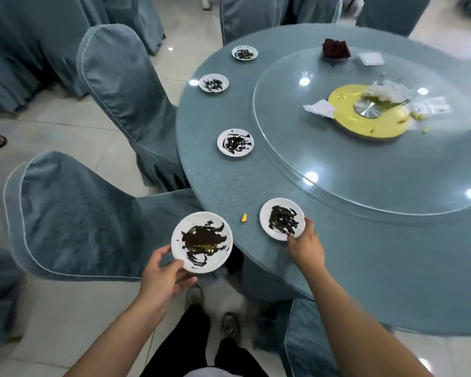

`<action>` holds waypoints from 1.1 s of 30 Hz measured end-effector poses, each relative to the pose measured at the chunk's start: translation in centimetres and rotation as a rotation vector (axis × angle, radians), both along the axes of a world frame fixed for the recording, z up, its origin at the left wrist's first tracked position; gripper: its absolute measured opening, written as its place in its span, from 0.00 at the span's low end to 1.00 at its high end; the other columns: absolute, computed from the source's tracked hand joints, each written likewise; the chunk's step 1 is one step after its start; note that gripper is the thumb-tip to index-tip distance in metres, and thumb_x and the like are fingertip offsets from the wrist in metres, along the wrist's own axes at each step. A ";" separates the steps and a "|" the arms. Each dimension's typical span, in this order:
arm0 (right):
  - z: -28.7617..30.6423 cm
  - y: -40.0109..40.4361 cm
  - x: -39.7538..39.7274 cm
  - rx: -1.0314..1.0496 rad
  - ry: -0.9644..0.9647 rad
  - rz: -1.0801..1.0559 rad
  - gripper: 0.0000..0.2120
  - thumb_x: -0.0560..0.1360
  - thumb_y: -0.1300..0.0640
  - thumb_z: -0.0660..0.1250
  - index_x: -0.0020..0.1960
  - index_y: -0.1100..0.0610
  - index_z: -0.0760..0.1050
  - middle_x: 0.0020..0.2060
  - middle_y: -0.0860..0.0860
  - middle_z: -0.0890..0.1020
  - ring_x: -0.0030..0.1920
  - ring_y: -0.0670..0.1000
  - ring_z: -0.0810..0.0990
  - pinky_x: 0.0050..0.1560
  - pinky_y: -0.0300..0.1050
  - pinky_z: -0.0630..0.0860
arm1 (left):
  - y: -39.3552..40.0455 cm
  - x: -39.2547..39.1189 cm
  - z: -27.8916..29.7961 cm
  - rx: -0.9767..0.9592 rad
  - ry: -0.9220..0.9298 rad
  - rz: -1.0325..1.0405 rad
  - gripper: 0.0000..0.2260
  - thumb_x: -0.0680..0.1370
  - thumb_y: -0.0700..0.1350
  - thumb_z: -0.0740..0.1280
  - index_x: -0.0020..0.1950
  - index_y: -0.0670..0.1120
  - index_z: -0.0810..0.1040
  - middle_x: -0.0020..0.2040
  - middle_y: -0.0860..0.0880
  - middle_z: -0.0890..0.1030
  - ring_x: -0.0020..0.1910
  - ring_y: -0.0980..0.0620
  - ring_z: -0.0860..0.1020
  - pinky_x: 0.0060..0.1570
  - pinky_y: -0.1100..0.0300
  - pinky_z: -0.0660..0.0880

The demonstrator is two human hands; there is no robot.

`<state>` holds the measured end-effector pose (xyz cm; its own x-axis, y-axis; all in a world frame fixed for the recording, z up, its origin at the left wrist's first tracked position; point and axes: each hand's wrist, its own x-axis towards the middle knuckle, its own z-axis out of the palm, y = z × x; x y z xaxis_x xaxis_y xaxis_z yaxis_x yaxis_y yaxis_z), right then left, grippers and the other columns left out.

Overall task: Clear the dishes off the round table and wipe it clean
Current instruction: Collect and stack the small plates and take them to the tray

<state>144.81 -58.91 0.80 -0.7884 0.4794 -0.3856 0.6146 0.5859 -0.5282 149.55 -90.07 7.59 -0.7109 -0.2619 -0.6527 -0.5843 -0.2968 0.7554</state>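
The left grip (163, 276) pinches a smeared white plate (201, 242) by its rim, held off the counter's (256, 180) edge. The right grip (305, 244) pinches the rim of a second dirty plate (282, 219) resting on the counter. Three more plates (235, 142) line the edge beyond.

The round blue-grey surface (229, 180) looks matt and finely speckled. On it, the clear glass turntable (337, 180) is smooth and glossy, mirroring ceiling lights, with a brushed-metal hub (367, 108) on a shiny yellow disc (346, 100). The 5 small white plates (267, 213) look like glazed ceramic. The blue chair covers (74, 221) are soft napped cloth. The pale floor tiles (65, 322) shine.
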 end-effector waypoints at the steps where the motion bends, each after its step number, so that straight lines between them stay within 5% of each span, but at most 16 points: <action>1: -0.4 0.0 -0.3 -0.009 -0.008 -0.020 0.27 0.77 0.53 0.63 0.74 0.49 0.59 0.60 0.58 0.77 0.57 0.64 0.77 0.54 0.56 0.74 | -0.1 -1.0 -0.4 -0.002 -0.010 -0.009 0.17 0.80 0.30 0.63 0.65 0.46 0.72 0.44 0.38 0.84 0.34 0.45 0.83 0.27 0.57 0.81; 10: -2.0 0.1 -4.3 -0.112 -0.107 -0.424 0.18 0.76 0.59 0.66 0.66 0.58 0.70 0.59 0.60 0.80 0.61 0.62 0.78 0.58 0.52 0.73 | -1.6 -11.8 -2.7 -0.014 -0.115 -0.116 0.19 0.80 0.30 0.64 0.66 0.49 0.71 0.51 0.37 0.84 0.46 0.40 0.85 0.28 0.57 0.81; 16: -1.9 -0.3 -8.7 -0.175 0.022 -0.569 0.13 0.75 0.60 0.70 0.58 0.61 0.76 0.46 0.58 0.83 0.44 0.58 0.81 0.45 0.47 0.75 | -3.6 -19.3 -5.1 -0.009 -0.170 -0.183 0.20 0.80 0.29 0.64 0.66 0.49 0.70 0.51 0.36 0.83 0.42 0.41 0.83 0.28 0.57 0.81; 21: -1.3 -4.5 -13.4 -0.288 0.101 -0.460 0.10 0.75 0.62 0.70 0.56 0.59 0.76 0.39 0.57 0.83 0.33 0.55 0.80 0.40 0.50 0.78 | -4.5 -23.7 -6.7 0.009 -0.196 -0.238 0.20 0.80 0.29 0.63 0.66 0.49 0.69 0.51 0.35 0.81 0.40 0.42 0.81 0.26 0.57 0.81; 25: -1.7 -9.6 -17.1 -0.329 0.060 -0.291 0.08 0.75 0.58 0.69 0.53 0.52 0.76 0.39 0.54 0.84 0.35 0.54 0.81 0.43 0.53 0.81 | -4.7 -25.7 -7.6 0.020 -0.221 -0.259 0.19 0.81 0.30 0.63 0.65 0.49 0.69 0.53 0.36 0.82 0.41 0.41 0.83 0.28 0.56 0.82; 29: -1.4 -13.4 -20.0 -0.274 0.027 -0.100 0.06 0.77 0.56 0.68 0.52 0.49 0.74 0.36 0.46 0.82 0.37 0.46 0.80 0.35 0.41 0.74 | -4.8 -26.8 -8.3 0.049 -0.225 -0.264 0.17 0.82 0.32 0.63 0.66 0.49 0.69 0.54 0.35 0.82 0.43 0.38 0.84 0.31 0.54 0.83; 33: -1.1 -15.1 -22.3 -0.151 -0.022 0.150 0.06 0.77 0.52 0.67 0.53 0.50 0.78 0.40 0.44 0.83 0.41 0.49 0.81 0.43 0.45 0.76 | -4.7 -27.2 -8.4 0.067 -0.245 -0.230 0.14 0.82 0.35 0.64 0.67 0.48 0.71 0.56 0.35 0.82 0.40 0.38 0.84 0.30 0.53 0.83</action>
